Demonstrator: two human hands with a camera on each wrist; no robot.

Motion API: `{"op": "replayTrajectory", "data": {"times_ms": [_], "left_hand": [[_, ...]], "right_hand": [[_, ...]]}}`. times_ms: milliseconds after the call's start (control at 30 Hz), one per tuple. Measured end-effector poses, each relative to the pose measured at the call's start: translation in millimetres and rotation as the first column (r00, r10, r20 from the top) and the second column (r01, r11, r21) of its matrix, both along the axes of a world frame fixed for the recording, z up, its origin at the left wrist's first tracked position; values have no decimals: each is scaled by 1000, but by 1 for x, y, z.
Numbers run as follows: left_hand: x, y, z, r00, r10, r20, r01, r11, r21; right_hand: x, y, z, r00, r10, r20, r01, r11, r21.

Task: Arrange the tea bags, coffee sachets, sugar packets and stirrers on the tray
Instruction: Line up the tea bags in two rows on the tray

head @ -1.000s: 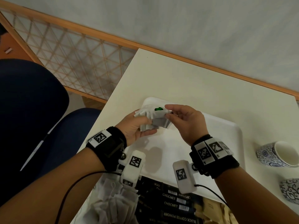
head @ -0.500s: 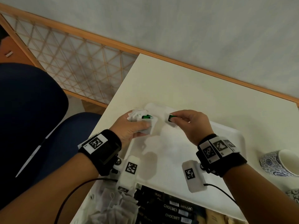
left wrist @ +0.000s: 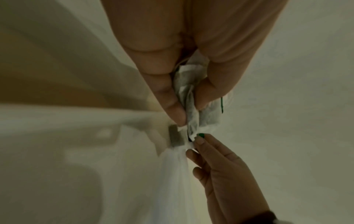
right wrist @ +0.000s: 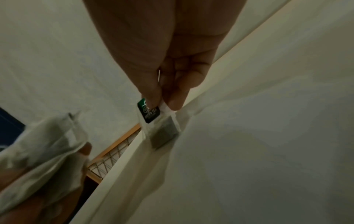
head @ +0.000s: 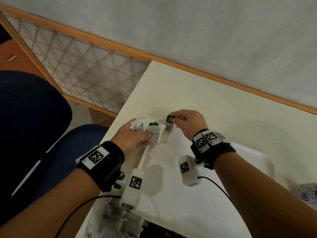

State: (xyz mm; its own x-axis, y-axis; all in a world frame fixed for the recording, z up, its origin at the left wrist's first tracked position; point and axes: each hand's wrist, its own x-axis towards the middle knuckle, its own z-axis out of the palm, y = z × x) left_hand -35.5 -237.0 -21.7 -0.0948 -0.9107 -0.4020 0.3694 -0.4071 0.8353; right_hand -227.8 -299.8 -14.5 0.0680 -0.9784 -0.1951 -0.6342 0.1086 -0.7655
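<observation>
The right hand (head: 188, 124) pinches one green tea bag tag (head: 170, 119) between thumb and fingertip; the wrist view shows the single tea bag (right wrist: 164, 134) belonging to it lying against the far left corner of the tray (head: 188, 194), its top edge caught in the same pinch. The left hand (head: 135, 138) is clamped round a bunch of tea bags (head: 151, 131), thumb on top; the number in the bunch cannot be counted, though one green tag (head: 153, 124) shows among them. This bunch is held just beside the single bag, over the tray's left rim. One white tray rests on the pale worktop (head: 214, 100). At the near edge a loose heap of further tea bags (head: 118, 220) lies partly in view, count unclear, with dark sachets (head: 159, 231) beside it, mostly cut off. One patterned cup (head: 307, 194) shows at the right edge. One blue chair (head: 34, 126) stands left of the worktop.
</observation>
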Motion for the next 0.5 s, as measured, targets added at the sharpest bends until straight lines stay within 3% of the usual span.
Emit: {"op": "replayTrajectory", "data": {"times_ms": [200, 300, 433, 500], "left_hand": [[-1, -5, -7, 1000, -12, -6, 12, 1000, 3], [-6, -7, -7, 1000, -22, -8, 22, 1000, -4], [-15, -6, -9, 1000, -25, 7, 25, 1000, 0], [-21, -4, -7, 1000, -30, 10, 30, 999, -12]], "right_hand": [[5, -11, -5, 1000, -16, -19, 16, 1000, 0], [1, -4, 0, 998, -24, -51, 18, 994, -109], [-2, 18, 14, 987, -10, 162, 27, 994, -102], [-4, 30, 18, 981, 37, 191, -25, 998, -64]]}}
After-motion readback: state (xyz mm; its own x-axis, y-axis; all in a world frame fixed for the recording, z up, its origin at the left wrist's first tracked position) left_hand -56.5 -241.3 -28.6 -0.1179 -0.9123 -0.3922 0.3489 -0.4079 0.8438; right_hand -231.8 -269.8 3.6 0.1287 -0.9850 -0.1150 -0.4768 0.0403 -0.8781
